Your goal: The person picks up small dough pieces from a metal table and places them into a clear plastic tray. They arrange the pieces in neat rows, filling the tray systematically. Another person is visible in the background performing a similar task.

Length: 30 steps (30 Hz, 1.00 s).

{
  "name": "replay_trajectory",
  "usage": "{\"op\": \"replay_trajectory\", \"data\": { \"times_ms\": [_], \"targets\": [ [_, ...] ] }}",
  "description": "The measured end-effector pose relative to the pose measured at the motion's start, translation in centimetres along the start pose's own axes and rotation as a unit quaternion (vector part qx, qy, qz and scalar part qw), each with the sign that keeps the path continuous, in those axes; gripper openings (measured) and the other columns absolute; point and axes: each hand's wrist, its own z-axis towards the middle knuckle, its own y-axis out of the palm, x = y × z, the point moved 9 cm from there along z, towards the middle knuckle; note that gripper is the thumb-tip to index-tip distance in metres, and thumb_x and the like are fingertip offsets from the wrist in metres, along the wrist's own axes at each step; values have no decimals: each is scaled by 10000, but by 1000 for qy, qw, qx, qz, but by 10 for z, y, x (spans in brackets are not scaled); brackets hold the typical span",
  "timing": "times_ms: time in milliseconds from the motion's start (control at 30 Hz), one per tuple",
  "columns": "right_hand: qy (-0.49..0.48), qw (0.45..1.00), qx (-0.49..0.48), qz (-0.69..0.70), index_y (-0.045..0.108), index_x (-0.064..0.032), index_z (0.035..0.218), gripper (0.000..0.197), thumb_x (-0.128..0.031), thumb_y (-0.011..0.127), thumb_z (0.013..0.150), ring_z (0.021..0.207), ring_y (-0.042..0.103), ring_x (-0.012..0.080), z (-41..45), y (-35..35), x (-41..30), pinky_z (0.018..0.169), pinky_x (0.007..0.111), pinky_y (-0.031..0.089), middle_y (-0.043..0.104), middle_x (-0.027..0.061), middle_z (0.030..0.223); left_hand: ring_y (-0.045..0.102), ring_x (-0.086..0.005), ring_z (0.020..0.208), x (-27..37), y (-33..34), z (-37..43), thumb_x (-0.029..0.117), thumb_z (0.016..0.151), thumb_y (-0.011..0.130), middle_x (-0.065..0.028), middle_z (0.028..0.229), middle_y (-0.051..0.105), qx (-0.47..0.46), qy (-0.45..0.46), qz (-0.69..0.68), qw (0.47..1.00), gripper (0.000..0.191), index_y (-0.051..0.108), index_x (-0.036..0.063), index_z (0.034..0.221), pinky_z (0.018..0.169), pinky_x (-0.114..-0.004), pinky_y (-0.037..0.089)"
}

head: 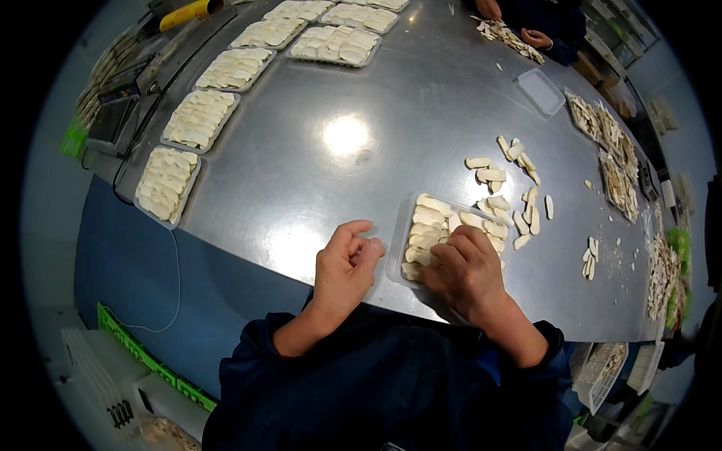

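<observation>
A clear plastic tray (399, 253) lies on the steel table near its front edge. Rows of pale slices (427, 230), apparently dried mushroom, overlap inside it. My right hand (468, 270) reaches over the tray with bent fingers at the slices; its fingertips are hidden, so whether it pinches one I cannot tell. Just left of the tray, my left hand (348, 262) hovers with loosely curled fingers and nothing visible in it. Loose slices (491, 175) lie in small groups beyond and to the right of the tray.
Filled trays (167, 183) line the table's left side and far end. Across the table, a co-worker's hand (536, 38) is beside a slice pile (507, 39). An empty tray (540, 90) and heaped trays (619, 180) stand right. A cable (132, 152) runs along the left.
</observation>
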Motion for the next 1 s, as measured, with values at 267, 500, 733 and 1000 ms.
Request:
{"op": "replay_trajectory", "data": {
  "times_ms": [267,500,733,1000],
  "targets": [
    [179,979,99,-14,637,-31,873,221,3,732,676,714,581,284,-38,-56,51,639,377,483,592,110,757,495,-41,522,-15,-10,7,43,915,532,-63,799,643,9,34,92,995,221,518,-24,1126,473,-177,392],
    [405,897,175,-40,675,15,861,103,-43,633,787,672,635,281,-131,-104,165,637,325,497,656,158,775,473,-34,508,-1,-3,20,38,910,538,-43,741,614,30,57,82,995,206,540,-42,1100,470,-176,383],
    [417,902,-6,-109,679,-13,790,236,-247,652,771,725,632,337,-94,-56,181,670,398,501,654,172,785,514,-49,551,-2,-3,24,49,895,572,-29,712,600,59,47,99,992,197,566,-41,1071,494,-194,413],
    [461,869,85,157,642,11,793,126,-108,670,759,580,538,98,-99,-66,163,563,243,440,600,53,643,505,-32,586,5,-4,8,50,908,563,-15,743,610,57,82,48,994,177,567,-12,1073,535,-176,411]
  ]
}}
